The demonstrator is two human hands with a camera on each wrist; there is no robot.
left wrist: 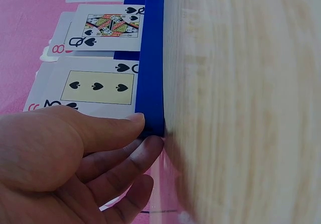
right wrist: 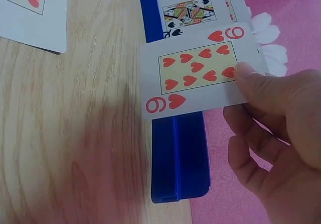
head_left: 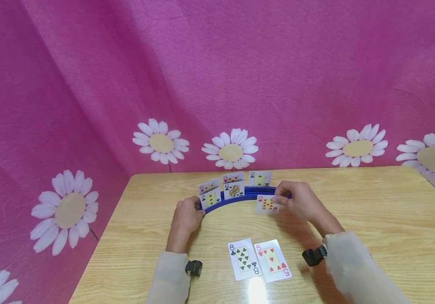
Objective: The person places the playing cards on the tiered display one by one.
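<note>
A curved blue card holder (head_left: 222,205) stands on the table with playing cards upright in its slots. My left hand (head_left: 187,214) grips its left end, thumb on the front face and fingertips at the end, as the left wrist view shows. Beside that thumb stands the three of spades (left wrist: 98,87), with the queen of spades (left wrist: 108,28) further along. My right hand (head_left: 297,199) pinches the nine of hearts (right wrist: 198,73) between thumb and fingers. This card overlaps the holder's front near its right end, its lower edge reaching past the front rail.
The eight of clubs (head_left: 244,259) and five of hearts (head_left: 272,260) lie face up on the wooden table (head_left: 133,253), nearer me. In the back slot are a red six (head_left: 210,184), a red eight (head_left: 233,177) and the two of clubs (head_left: 260,178). A pink flowered cloth (head_left: 278,84) hangs behind.
</note>
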